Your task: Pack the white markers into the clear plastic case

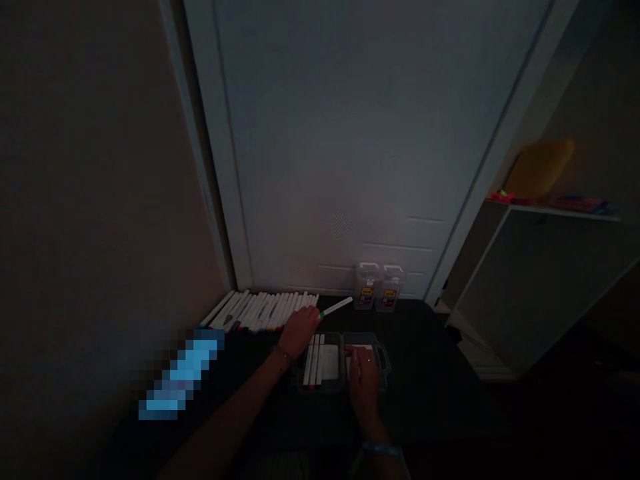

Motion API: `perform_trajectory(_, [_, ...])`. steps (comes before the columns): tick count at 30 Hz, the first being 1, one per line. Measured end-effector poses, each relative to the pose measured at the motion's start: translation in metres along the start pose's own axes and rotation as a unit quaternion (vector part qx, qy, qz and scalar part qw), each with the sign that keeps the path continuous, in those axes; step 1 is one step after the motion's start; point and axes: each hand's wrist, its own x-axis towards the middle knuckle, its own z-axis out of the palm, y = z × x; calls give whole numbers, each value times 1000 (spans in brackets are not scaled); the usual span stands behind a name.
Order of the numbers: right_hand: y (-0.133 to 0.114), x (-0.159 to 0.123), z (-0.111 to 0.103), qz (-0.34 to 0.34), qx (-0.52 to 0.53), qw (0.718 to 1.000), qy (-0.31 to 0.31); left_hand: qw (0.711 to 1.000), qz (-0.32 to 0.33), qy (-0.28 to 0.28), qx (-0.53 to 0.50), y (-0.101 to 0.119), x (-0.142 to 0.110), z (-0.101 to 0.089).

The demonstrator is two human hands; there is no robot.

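Observation:
My left hand (300, 325) is closed on a white marker (339, 307) with a green band, its far end pointing right. Below it lies an open clear plastic case (342, 381), hinged down the middle. Its left half holds several white markers (313, 360) side by side, next to a pale insert (329, 362). My right hand (365, 377) rests over the right half with fingers bent against it, gripping the case. A red-orange patch shows beside its fingertips. Left of my left hand, a row of white markers with coloured ends (260, 311) lies along the back.
Two clear cases with yellow labels (365, 293) stand upright at the back of the dark table (425, 373), against a white door (370, 153). A pixelated blue patch (185, 373) lies at the left. A cabinet (550, 267) stands right, a yellow object (539, 168) on top.

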Motion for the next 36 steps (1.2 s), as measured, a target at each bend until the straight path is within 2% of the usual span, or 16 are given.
perform_trajectory(4, [5, -1, 1, 84, 61, 994, 40, 998, 51, 26, -39, -11, -41, -1])
perform_trajectory(9, [-3, -2, -1, 116, 72, 990, -26, 995, 86, 45, -18, -20, -70, -4])
perform_trajectory(12, [-7, -3, -1, 128, 67, 988, -62, 993, 102, 51, -11, -20, -73, -9])
perform_trajectory(16, [-7, -2, 0, 137, 70, 986, -61, 988, 142, 29, -52, -22, -76, -10])
perform_trajectory(24, [-3, 0, 1, 94, 48, 993, -61, 983, 117, 56, -132, -21, -81, -11])
perform_trajectory(31, [-3, 0, 0, 103, 54, 991, -64, 972, 69, 117, -190, -13, -87, -10])
perform_trajectory(36, [-4, 0, -2, 100, 75, 991, -48, 968, 62, 120, -212, -11, -88, -10])
